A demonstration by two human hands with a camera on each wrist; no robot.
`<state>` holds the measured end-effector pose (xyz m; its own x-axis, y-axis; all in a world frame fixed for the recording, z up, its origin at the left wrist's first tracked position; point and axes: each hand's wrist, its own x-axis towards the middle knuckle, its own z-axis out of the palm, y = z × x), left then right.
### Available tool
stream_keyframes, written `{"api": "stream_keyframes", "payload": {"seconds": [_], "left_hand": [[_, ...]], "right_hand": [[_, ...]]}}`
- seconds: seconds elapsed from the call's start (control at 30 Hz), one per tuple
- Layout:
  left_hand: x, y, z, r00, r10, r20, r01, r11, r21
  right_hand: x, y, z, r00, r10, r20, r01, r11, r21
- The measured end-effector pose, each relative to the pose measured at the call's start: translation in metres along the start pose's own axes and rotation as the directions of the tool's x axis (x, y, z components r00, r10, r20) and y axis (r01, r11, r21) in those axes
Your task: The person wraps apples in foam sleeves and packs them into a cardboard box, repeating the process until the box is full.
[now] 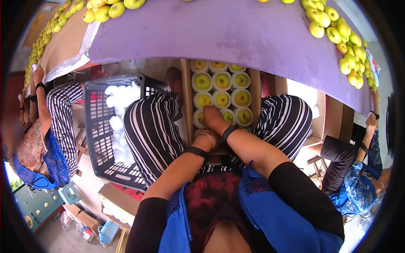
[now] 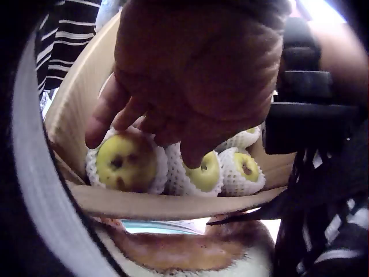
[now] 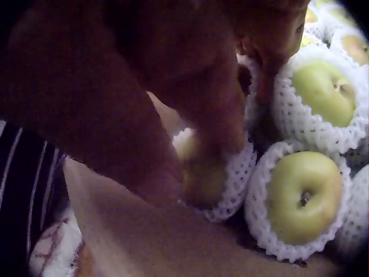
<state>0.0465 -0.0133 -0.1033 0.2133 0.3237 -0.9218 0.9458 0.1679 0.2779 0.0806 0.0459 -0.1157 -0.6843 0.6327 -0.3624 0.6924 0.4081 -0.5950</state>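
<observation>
Between the knees, a cardboard box [image 1: 187, 90] holds rows of green-yellow apples in white foam nets. My right hand [image 1: 215, 119] is over the left column of its lower rows. In the right wrist view, the thumb and fingers of the right hand [image 3: 190, 98] pinch a netted apple [image 3: 202, 173] beside the box wall. My left hand [image 1: 207, 138] is over the box's near end. The left wrist view shows the left hand [image 2: 196, 69] palm down, fingers loosely extended over netted apples [image 2: 130, 164]; whether they touch is unclear.
A dark crate [image 1: 93, 126] with white foam nets [image 1: 120, 122] stands left of the box. Beyond it, a purple board [image 1: 190, 33] carries loose apples [image 1: 333, 33] at its edges. People sit at left and right. Another cardboard box [image 1: 120, 198] is at lower left.
</observation>
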Motion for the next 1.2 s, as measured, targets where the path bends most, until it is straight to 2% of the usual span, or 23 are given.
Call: {"api": "stream_keyframes", "payload": {"seconds": [0.1, 0.17, 0.23, 0.3, 0.4, 0.43, 0.47, 0.5, 0.53, 0.6, 0.7, 0.8, 0.87, 0.9, 0.93, 0.97, 1.0, 1.03, 1.07, 1.1, 1.13, 1.17, 1.2], "left_hand": [[-0.003, 0.001, -0.001, 1.000, -0.030, 0.009, 0.029, 0.999, 0.026], [0.018, -0.009, 0.016, 0.984, 0.028, -0.176, -0.042, 0.996, -0.077], [0.017, -0.009, 0.017, 0.986, 0.017, -0.164, -0.027, 0.998, -0.058], [0.015, -0.009, 0.014, 0.988, 0.011, -0.152, -0.018, 0.999, -0.039], [0.011, -0.006, 0.014, 0.976, 0.058, -0.208, -0.077, 0.993, -0.088], [0.013, -0.006, 0.015, 0.979, 0.058, -0.197, -0.069, 0.996, -0.050], [0.016, -0.007, 0.016, 0.981, 0.056, -0.185, -0.060, 0.998, -0.011], [0.023, -0.010, 0.022, 0.981, 0.057, -0.185, -0.060, 0.998, -0.008], [0.033, -0.014, 0.030, 0.972, 0.062, -0.227, -0.074, 0.996, -0.045], [0.048, -0.017, 0.039, 0.962, 0.067, -0.265, -0.093, 0.992, -0.084], [0.052, -0.017, 0.041, 0.981, 0.031, -0.193, -0.045, 0.997, -0.069], [0.007, -0.006, 0.003, 0.974, 0.070, -0.215, -0.079, 0.996, -0.033], [-0.029, 0.001, -0.026, 0.992, 0.125, -0.036, -0.127, 0.991, -0.050], [-0.016, -0.005, -0.020, 0.991, 0.126, -0.037, -0.128, 0.991, -0.047], [0.008, -0.015, -0.007, 0.976, 0.056, -0.209, -0.086, 0.987, -0.136], [0.020, -0.022, 0.003, 0.931, -0.028, -0.363, -0.060, 0.971, -0.229], [0.008, -0.027, -0.012, 0.881, -0.190, -0.433, -0.018, 0.902, -0.431], [-0.008, -0.032, -0.032, 0.811, -0.356, -0.464, -0.005, 0.789, -0.614], [-0.020, -0.038, -0.036, 0.755, -0.404, -0.517, -0.108, 0.701, -0.705], [-0.028, -0.045, -0.039, 0.692, -0.460, -0.556, -0.220, 0.599, -0.770], [-0.002, -0.065, -0.028, 0.690, -0.453, -0.565, -0.230, 0.603, -0.764], [0.050, -0.091, -0.008, 0.645, -0.478, -0.596, -0.327, 0.532, -0.781], [0.078, -0.103, 0.000, 0.600, -0.505, -0.621, -0.423, 0.458, -0.782]], "right_hand": [[0.001, 0.009, 0.010, 0.997, -0.057, -0.054, 0.051, 0.993, -0.104], [0.003, 0.012, 0.014, 0.992, -0.100, -0.083, 0.087, 0.986, -0.145], [0.002, 0.008, 0.011, 0.983, -0.145, -0.113, 0.123, 0.975, -0.186], [0.001, 0.005, 0.006, 0.975, -0.220, -0.045, 0.185, 0.902, -0.390], [-0.001, -0.003, -0.002, 0.976, -0.206, -0.072, 0.152, 0.878, -0.453], [-0.001, -0.005, -0.006, 0.976, -0.205, -0.074, 0.150, 0.878, -0.454], [-0.001, -0.007, -0.010, 0.992, -0.125, -0.034, 0.102, 0.914, -0.393], [0.000, -0.009, -0.012, 0.999, -0.047, 0.013, 0.048, 0.942, -0.332], [0.002, -0.008, -0.008, 0.999, -0.045, 0.011, 0.047, 0.942, -0.332], [0.003, -0.004, 0.005, 0.985, -0.108, -0.134, 0.050, 0.923, -0.382], [0.002, 0.005, 0.013, 0.972, -0.171, -0.162, 0.110, 0.937, -0.332], [0.005, 0.010, 0.010, 0.961, -0.211, -0.176, 0.143, 0.932, -0.334], [0.006, 0.011, 0.005, 0.966, -0.208, -0.155, 0.155, 0.942, -0.297], [0.005, 0.011, 0.003, 0.971, -0.201, -0.128, 0.164, 0.954, -0.252], [0.009, 0.014, 0.000, 0.971, -0.200, -0.131, 0.162, 0.954, -0.252], [0.017, 0.019, -0.005, 0.988, -0.120, -0.097, 0.110, 0.989, -0.101], [0.023, 0.025, -0.009, 0.998, -0.040, -0.050, 0.042, 0.998, 0.051], [0.026, 0.025, -0.021, 0.994, 0.042, -0.105, -0.030, 0.993, 0.117], [0.027, 0.023, -0.037, 0.979, 0.125, -0.161, -0.095, 0.979, 0.183], [0.024, 0.024, -0.051, 0.977, 0.128, -0.170, -0.098, 0.979, 0.178], [0.021, 0.026, -0.066, 0.960, 0.151, -0.235, -0.108, 0.977, 0.185], [0.017, 0.028, -0.079, 0.939, 0.171, -0.299, -0.116, 0.974, 0.194], [0.011, 0.030, -0.090, 0.935, 0.171, -0.311, -0.114, 0.975, 0.192]]}}
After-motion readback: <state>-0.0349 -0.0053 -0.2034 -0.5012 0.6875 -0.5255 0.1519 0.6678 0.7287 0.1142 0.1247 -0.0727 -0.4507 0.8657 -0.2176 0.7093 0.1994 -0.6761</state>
